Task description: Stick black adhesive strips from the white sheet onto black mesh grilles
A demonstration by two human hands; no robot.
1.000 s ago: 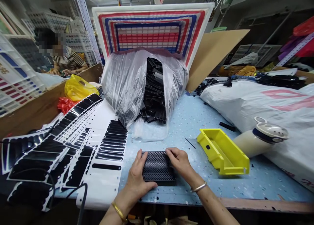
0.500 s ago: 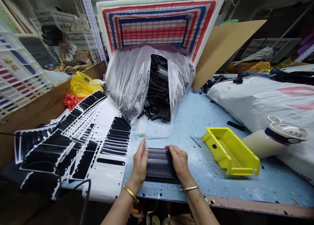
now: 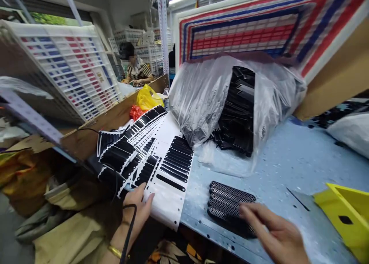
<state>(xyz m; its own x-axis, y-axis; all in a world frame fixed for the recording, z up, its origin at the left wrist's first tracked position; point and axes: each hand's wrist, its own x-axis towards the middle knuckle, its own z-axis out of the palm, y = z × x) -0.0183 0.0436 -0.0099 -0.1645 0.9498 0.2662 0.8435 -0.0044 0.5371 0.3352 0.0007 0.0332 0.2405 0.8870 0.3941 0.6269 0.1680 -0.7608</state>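
Observation:
My left hand [image 3: 135, 207] is at the table's front edge, thumb and fingers apart, close against a white backing sheet [image 3: 165, 202] that carries rows of black rounded strips [image 3: 176, 160]. Whether it touches the sheet I cannot tell. A black cord [image 3: 128, 233] crosses over this hand and wrist. My right hand [image 3: 275, 231], slightly blurred, has its fingers stretched out at the right end of several black, diamond-textured strips [image 3: 230, 196] lying side by side on the blue table. Its fingertips overlap that end in view, and nothing shows held in them.
A clear plastic bag [image 3: 201, 98] full of black combs or toothed pieces [image 3: 238, 110] spills from a tipped striped basket [image 3: 184, 37]. A yellow bin [image 3: 340, 206] stands right, near a thin black strip [image 3: 298, 198]. More strip sheets [image 3: 118, 156] pile left. A person [image 3: 138, 70] sits beyond.
The view has swung left. Both hands have come off the sides of the textured strips; my left hand has moved left to the backing sheet, my right has drawn back slightly rightward.

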